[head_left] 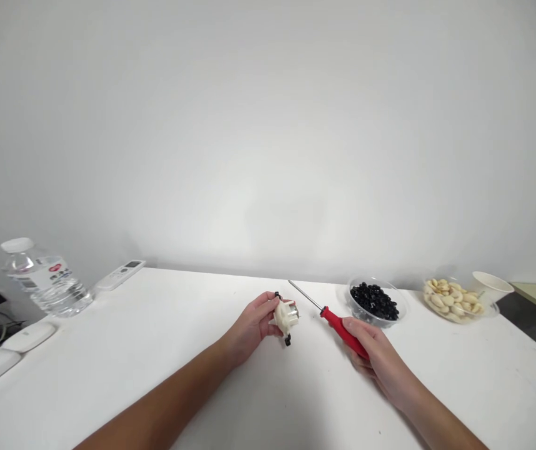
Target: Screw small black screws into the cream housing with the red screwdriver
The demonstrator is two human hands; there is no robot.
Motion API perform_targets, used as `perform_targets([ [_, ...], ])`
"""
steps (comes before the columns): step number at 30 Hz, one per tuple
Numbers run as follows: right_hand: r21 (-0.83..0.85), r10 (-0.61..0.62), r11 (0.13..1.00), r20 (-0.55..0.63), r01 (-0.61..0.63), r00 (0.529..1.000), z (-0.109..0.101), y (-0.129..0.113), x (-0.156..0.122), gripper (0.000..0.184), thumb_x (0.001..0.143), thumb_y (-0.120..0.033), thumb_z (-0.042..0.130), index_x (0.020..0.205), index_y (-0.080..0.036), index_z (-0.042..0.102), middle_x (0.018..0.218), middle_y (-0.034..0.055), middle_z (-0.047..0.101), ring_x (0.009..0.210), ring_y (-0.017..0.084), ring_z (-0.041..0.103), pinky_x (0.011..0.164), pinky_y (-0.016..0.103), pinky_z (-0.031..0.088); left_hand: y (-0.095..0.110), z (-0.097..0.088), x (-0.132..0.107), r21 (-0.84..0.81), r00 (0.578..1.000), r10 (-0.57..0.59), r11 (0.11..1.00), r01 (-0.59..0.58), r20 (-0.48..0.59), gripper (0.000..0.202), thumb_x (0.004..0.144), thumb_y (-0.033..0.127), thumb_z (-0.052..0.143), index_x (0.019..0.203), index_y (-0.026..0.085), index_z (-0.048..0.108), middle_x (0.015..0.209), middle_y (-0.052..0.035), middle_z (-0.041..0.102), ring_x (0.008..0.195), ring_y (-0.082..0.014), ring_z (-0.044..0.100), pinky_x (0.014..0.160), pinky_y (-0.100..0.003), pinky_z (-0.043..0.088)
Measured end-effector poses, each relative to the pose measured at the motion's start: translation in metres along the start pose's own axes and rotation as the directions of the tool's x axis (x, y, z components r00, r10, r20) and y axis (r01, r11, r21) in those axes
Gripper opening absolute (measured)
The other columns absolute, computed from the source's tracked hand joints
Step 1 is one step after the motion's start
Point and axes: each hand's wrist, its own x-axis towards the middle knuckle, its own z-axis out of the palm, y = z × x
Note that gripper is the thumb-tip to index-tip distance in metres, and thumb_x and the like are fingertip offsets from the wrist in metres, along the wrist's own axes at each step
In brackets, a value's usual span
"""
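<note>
Between the fingers of my left hand (255, 325) is a small cream plastic part (285, 317) with black pieces at its top and bottom and a metallic piece, perhaps a small motor, on its right side. My left hand is closed on its left edge. A red-handled screwdriver (343, 331) lies in the grip of my right hand (375, 353), its metal shaft pointing up and to the left. The screwdriver's tip is above and slightly right of the plastic part, apart from it. I cannot make out the shape of the tip.
Right of the screwdriver stands a clear bowl of black pieces (375, 302), then a clear container of pale, bean-like pieces (453, 301) and a white cup (493, 286). To the left are a water bottle (47, 278), a white remote (120, 275) and white devices (29, 336). A wall backs the table.
</note>
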Motion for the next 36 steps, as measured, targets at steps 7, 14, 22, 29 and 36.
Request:
perform_targets([
  [7, -0.044, -0.058, 0.998, -0.059, 0.055, 0.997, 0.013, -0.001, -0.005, 0.051, 0.083, -0.068, 0.073, 0.101, -0.020, 0.071, 0.063, -0.0052, 0.047, 0.054, 0.012, 0.038, 0.047, 0.024, 0.023, 0.005, 0.011, 0.003, 0.098, 0.998, 0.018, 0.995, -0.013, -0.055, 0.035, 0.091, 0.051, 0.072, 0.091, 0.017, 0.061, 0.111, -0.0116, 0.071, 0.087, -0.0217, 0.067, 0.067, -0.032, 0.055],
  [14, -0.089, -0.199, 0.978, -0.132, 0.189, 0.971, 0.009, 0.001, -0.009, 0.055, 0.074, -0.060, 0.084, 0.114, -0.023, 0.074, 0.101, 0.0051, 0.075, 0.088, 0.026, 0.065, 0.070, 0.031, 0.048, 0.001, 0.020, 0.007, 0.269, 0.970, 0.207, 0.949, -0.166, -0.131, 0.027, 0.096, 0.046, 0.068, 0.108, 0.022, 0.068, 0.116, -0.0061, 0.067, 0.099, -0.0193, 0.065, 0.086, -0.029, 0.052],
  [22, -0.083, -0.078, 0.994, -0.026, 0.075, 0.997, -0.018, 0.004, -0.002, 0.054, 0.086, -0.068, 0.069, 0.111, -0.020, 0.067, 0.046, -0.0095, 0.041, 0.043, 0.012, 0.036, 0.050, 0.027, 0.026, -0.005, 0.014, 0.008, 0.308, 0.935, 0.254, 0.936, -0.172, -0.250, 0.028, 0.095, 0.048, 0.067, 0.104, 0.022, 0.067, 0.092, -0.0019, 0.064, 0.073, -0.0144, 0.059, 0.060, -0.022, 0.048],
  [29, -0.065, 0.059, 0.997, 0.141, -0.050, 0.988, -0.033, 0.002, -0.001, 0.046, 0.097, -0.065, 0.057, 0.086, -0.020, 0.060, 0.041, -0.0102, 0.036, 0.036, 0.007, 0.022, 0.044, 0.028, 0.010, -0.006, 0.008, 0.013, 0.187, 0.945, 0.127, 0.980, -0.073, -0.300, 0.029, 0.088, 0.046, 0.075, 0.093, 0.017, 0.071, 0.082, -0.0021, 0.063, 0.068, -0.0137, 0.055, 0.058, -0.021, 0.044],
  [36, -0.028, 0.100, 0.995, 0.142, -0.097, 0.985, -0.033, 0.002, -0.002, 0.046, 0.094, -0.065, 0.062, 0.080, -0.021, 0.058, 0.048, -0.0099, 0.031, 0.044, 0.008, 0.015, 0.044, 0.028, 0.009, -0.005, 0.010, 0.014, 0.156, 0.946, 0.092, 0.987, -0.044, -0.311, 0.028, 0.087, 0.044, 0.078, 0.094, 0.017, 0.075, 0.085, -0.0033, 0.067, 0.072, -0.0149, 0.059, 0.063, -0.022, 0.046],
])
